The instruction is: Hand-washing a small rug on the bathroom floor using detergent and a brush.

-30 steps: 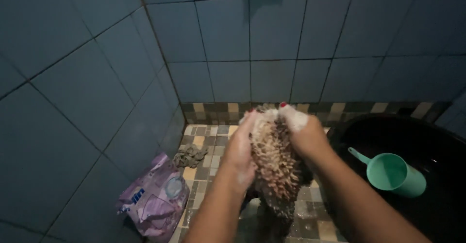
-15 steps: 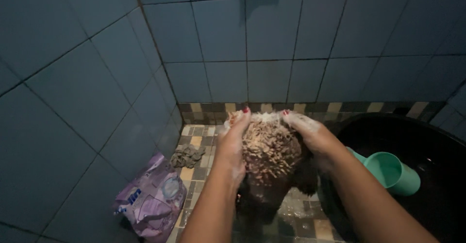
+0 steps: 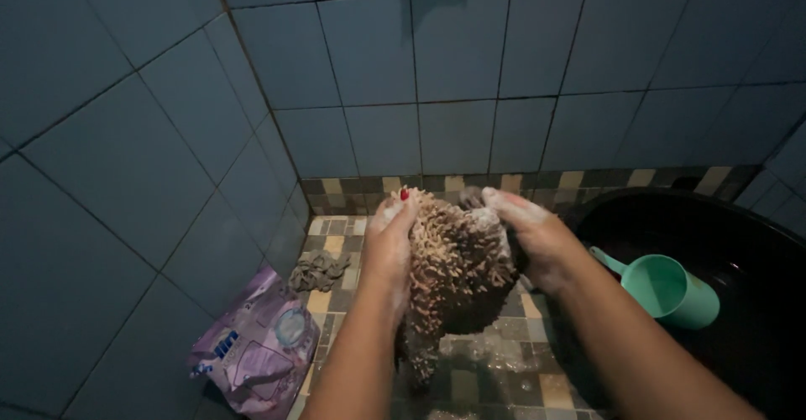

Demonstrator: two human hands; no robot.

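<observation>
Both hands grip a wet, nubby tan mat (image 3: 457,260), held up over the wet floor at centre frame. My left hand (image 3: 388,248) clasps its left edge, fingers curled round and soapy. My right hand (image 3: 531,235) clasps the upper right edge, thumb on top, suds on the knuckles. The lower end of the mat hangs down toward 6 o'clock, dripping.

Judgement on the scrub: I would keep both grips firm and rub the two gathered folds against each other, working suds into the nubs. The pile looks heavy with water, so a loose grip could let it slip.

Surroundings, largest first. Blue tiled wall (image 3: 126,160) fills 9 to 1 o'clock. Black tub (image 3: 756,244) at 3 o'clock, just beside my right forearm; it limits elbow swing. Mosaic floor (image 3: 504,378) below, slick. Purple detergent bag (image 3: 252,349) at 8 o'clock, lying down. Green dipper (image 3: 667,290) inside the tub. Small grey rag (image 3: 317,269) at 9 o'clock, well apart from the mat.
</observation>
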